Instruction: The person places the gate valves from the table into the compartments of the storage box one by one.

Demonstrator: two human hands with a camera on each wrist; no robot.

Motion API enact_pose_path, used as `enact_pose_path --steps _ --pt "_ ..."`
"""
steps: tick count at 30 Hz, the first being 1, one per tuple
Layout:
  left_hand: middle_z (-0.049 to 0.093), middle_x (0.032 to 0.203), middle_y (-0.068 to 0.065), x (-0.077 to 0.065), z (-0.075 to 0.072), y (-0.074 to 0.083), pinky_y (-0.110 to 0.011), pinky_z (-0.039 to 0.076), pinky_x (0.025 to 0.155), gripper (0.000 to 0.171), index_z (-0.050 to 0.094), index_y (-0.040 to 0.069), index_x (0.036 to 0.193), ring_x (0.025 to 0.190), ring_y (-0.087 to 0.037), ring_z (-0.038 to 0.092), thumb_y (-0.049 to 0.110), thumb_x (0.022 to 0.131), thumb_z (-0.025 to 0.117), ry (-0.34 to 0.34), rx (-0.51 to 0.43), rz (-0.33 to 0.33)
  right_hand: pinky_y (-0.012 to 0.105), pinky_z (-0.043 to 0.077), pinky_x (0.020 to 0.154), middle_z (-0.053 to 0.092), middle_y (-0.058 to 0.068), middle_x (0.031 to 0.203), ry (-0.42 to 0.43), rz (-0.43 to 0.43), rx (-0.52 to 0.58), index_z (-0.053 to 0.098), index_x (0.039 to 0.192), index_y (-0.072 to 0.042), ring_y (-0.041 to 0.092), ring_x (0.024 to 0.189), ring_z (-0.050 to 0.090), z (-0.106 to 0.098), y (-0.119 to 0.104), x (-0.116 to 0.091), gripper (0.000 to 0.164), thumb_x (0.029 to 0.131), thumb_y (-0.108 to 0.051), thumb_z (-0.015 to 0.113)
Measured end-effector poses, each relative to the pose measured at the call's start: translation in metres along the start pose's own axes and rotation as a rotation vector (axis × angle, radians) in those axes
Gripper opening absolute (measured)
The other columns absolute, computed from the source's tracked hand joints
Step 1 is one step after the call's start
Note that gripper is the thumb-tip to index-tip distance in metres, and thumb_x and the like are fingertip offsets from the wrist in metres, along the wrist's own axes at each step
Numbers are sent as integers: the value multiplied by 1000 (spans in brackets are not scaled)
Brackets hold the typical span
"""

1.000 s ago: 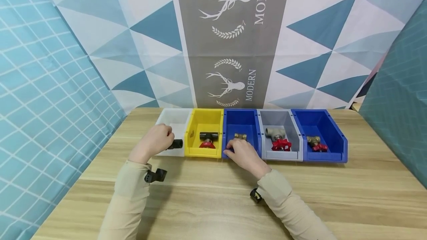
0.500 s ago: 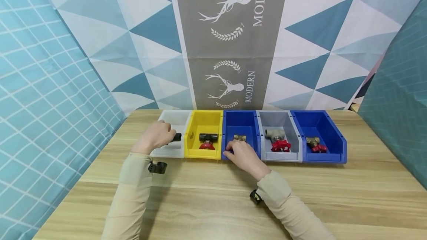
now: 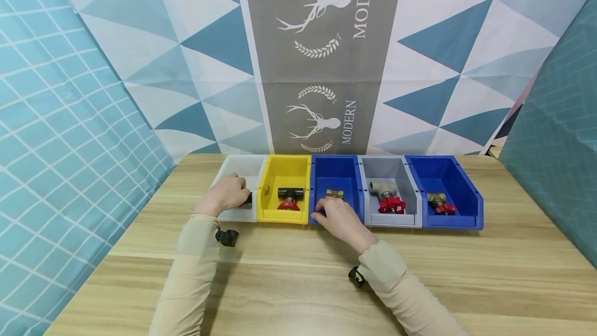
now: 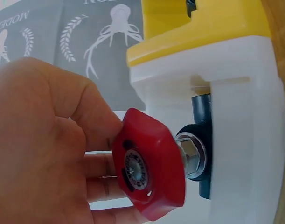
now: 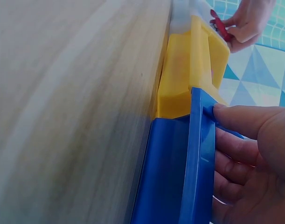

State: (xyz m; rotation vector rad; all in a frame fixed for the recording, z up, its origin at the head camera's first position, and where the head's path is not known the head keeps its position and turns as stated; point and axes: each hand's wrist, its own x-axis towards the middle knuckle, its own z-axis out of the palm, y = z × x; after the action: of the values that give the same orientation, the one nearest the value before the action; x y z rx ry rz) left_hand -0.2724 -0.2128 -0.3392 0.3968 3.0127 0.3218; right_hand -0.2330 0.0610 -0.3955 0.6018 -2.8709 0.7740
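Observation:
In the head view my left hand [image 3: 228,193] is over the white bin [image 3: 249,162] at the row's left end. The left wrist view shows its thumb and fingers gripping the red handwheel [image 4: 156,163] of a valve, whose black tee-shaped body [image 4: 204,140] is inside the white bin. My right hand [image 3: 342,219] reaches over the front of the middle blue bin [image 3: 336,167]. A brass valve body [image 3: 335,194] shows just beyond its fingers. In the right wrist view the right fingertips [image 5: 219,109] pass behind the bin's front wall, so whatever they hold is hidden.
A yellow bin [image 3: 286,162] holds a black valve with a red handwheel [image 3: 289,204]. On the right, a grey bin [image 3: 387,165] and another blue bin [image 3: 436,167] each hold a red-handled valve. The bins stand in a row on a wooden table [image 3: 289,284] before a patterned cloth.
My left hand has moved slightly right and lowered the valve into the white bin, so less of its black body shows. My right hand has stayed at the blue bin.

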Motion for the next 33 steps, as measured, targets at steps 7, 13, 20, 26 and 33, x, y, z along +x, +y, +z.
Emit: enact_pose_path --steps 7,13,20,26,33 --pt "52 87 -12 3 8 -3 -34 41 65 20 61 3 88 71 -22 49 13 88 43 11 12 1 30 48 68 65 2 86 -4 -5 2 66 86 -11 13 75 59 0 0 0 13 84 -24 64" --pt "51 84 -11 4 12 -2 -34 41 65 18 60 2 87 71 -22 48 9 86 43 44 29 24 29 48 68 65 1 86 0 -8 -3 66 86 -11 13 75 59 -2 -1 -1 13 85 -24 64" --pt "50 82 -10 4 19 -3 -32 39 64 11 58 4 84 69 -21 46 6 84 47 47 18 32 30 48 68 65 1 87 -1 -5 -6 66 87 -11 14 76 59 -2 0 0 14 85 -24 64" --pt "53 83 -9 2 28 -5 -31 40 64 10 59 7 79 70 -20 47 2 83 51 13 -13 32 30 48 69 65 2 87 -7 0 -10 66 87 -11 14 77 60 -1 0 -1 14 85 -25 64" --pt "50 75 -9 3 32 -2 -30 35 59 15 57 5 75 63 -20 44 5 85 46 -9 -36 -5 30 48 69 65 2 87 -3 6 -11 66 87 -11 14 77 59 -2 -1 -1 14 85 -25 64"
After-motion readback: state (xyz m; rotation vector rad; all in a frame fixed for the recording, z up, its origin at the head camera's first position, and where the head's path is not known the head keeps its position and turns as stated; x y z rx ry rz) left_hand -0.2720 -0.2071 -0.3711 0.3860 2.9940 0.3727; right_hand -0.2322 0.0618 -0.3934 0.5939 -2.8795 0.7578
